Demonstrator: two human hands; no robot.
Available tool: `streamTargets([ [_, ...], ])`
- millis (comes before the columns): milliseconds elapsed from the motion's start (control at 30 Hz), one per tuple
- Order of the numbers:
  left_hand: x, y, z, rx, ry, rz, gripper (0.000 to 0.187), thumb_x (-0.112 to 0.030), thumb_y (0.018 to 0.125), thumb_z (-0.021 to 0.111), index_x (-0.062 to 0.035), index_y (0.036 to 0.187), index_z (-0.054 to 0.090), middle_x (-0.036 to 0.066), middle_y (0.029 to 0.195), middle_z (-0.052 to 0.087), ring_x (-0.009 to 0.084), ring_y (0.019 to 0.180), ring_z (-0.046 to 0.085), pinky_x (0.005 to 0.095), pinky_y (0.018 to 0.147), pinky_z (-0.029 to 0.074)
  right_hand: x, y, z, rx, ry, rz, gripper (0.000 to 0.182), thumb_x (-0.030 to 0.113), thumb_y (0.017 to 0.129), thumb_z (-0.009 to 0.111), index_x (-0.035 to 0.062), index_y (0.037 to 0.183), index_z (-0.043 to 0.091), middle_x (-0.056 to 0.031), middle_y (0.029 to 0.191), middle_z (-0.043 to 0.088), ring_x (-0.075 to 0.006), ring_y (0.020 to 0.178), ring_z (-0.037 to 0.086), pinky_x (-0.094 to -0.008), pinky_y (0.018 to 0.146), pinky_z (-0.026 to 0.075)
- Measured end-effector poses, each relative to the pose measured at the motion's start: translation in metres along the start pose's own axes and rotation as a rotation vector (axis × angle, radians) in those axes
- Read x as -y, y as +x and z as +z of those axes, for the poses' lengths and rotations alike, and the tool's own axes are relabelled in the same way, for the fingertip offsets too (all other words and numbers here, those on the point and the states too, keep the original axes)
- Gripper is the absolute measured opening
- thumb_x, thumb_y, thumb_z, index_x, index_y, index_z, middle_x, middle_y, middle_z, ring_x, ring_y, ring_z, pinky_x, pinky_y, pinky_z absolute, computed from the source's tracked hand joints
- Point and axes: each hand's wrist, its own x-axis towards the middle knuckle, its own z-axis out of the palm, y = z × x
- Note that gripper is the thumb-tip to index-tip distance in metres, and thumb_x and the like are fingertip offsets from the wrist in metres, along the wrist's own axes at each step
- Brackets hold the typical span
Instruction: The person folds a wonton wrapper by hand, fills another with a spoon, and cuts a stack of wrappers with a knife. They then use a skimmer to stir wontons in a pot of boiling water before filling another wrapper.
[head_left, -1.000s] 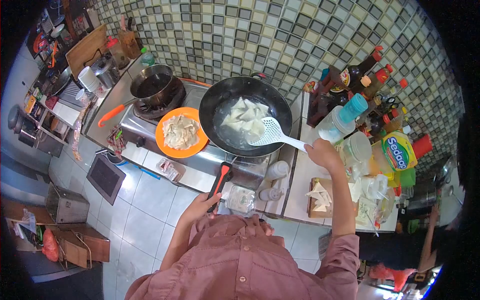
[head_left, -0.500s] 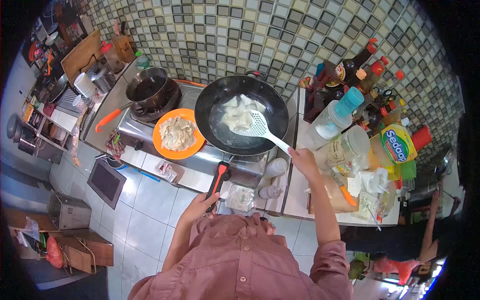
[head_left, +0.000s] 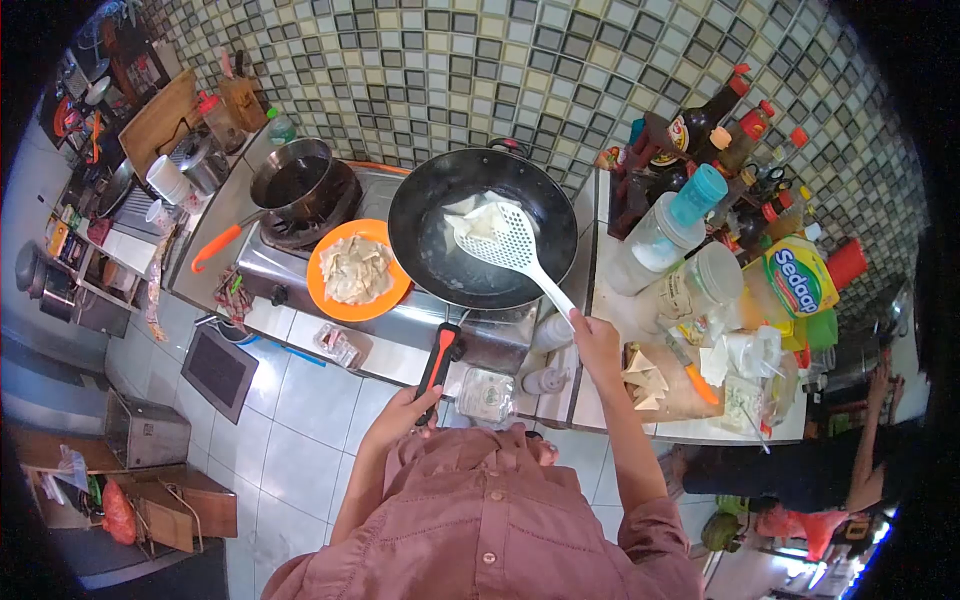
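Note:
My left hand [head_left: 403, 416] is closed around the black and red handle [head_left: 437, 362] of a dark wok [head_left: 415, 225]. In my right hand [head_left: 597, 347] is the end of a white slotted spatula [head_left: 512, 240], its perforated head low inside the wok. Pale, flat folded dough pieces [head_left: 462, 207] lie in the wok, partly hidden under that head. An orange plate [head_left: 350, 313] left of the wok bears a heap of similar pale pieces [head_left: 355, 268].
A saucepan [head_left: 290, 180] with an orange handle sits on the left burner. To the right are plastic jars [head_left: 655, 245], sauce bottles [head_left: 705, 115], a yellow-green Sedaap pack [head_left: 793, 280] and a board with triangular pieces [head_left: 645, 378] and an orange-handled knife [head_left: 700, 382]. A person [head_left: 800, 465] stands far right.
The spatula head has shifted slightly left and up over the dough pieces, covering more of them. My right hand has come a little lower. My left hand keeps its hold on the handle.

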Motion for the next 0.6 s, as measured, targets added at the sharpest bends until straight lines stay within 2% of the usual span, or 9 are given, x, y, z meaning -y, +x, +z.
streamTargets([
  [33,0.0,0.0,0.0,0.0,0.0,0.0,0.036,-0.036,0.091,0.05,-0.0051,0.071,0.051,0.003,0.057,0.053,0.0108,0.045,0.049,0.0219,0.044,0.039,0.001,-0.004,-0.002,0.001,0.0,0.0,0.051,0.042,0.086,0.052,-0.0034,0.062,0.056,-0.0155,0.05,0.048,-0.0241,0.047,0.049,-0.0372,0.05,0.038],
  [100,-0.002,-0.001,0.0,0.015,-0.011,0.013,0.036,-0.035,0.091,0.05,-0.005,0.071,0.051,0.003,0.057,0.053,0.0108,0.045,0.049,0.0219,0.044,0.04,0.008,-0.014,-0.006,-0.01,0.066,0.054,0.053,0.042,0.087,0.053,-0.0039,0.062,0.055,-0.01,0.048,0.045,-0.0155,0.046,0.044,-0.0328,0.048,0.036],
  [200,-0.004,-0.002,0.003,-0.024,-0.003,-0.004,0.036,-0.034,0.091,0.05,-0.0046,0.071,0.051,0.003,0.057,0.053,0.0109,0.046,0.049,0.0223,0.044,0.04,0.01,-0.029,-0.006,-0.014,0.186,0.081,0.053,0.043,0.088,0.051,-0.0037,0.064,0.055,-0.0051,0.048,0.042,-0.0109,0.048,0.039,-0.0301,0.046,0.034],
  [333,-0.003,-0.001,0.001,-0.016,0.005,-0.005,0.036,-0.034,0.091,0.05,-0.0039,0.072,0.051,0.004,0.057,0.052,0.0116,0.046,0.049,0.0232,0.045,0.04,0.014,-0.038,0.0,-0.049,0.218,0.073,0.051,0.042,0.089,0.051,-0.0032,0.065,0.057,-0.0031,0.049,0.042,-0.0101,0.048,0.038,-0.0297,0.046,0.032],
  [600,-0.004,-0.001,0.002,-0.013,-0.04,-0.023,0.035,-0.034,0.091,0.051,-0.0032,0.073,0.051,0.005,0.058,0.053,0.0122,0.047,0.049,0.0238,0.045,0.04,0.013,-0.037,0.005,-0.069,0.161,-0.003,0.047,0.037,0.089,0.053,-0.0041,0.067,0.057,-0.009,0.048,0.044,-0.0134,0.045,0.04,-0.0314,0.045,0.034],
])
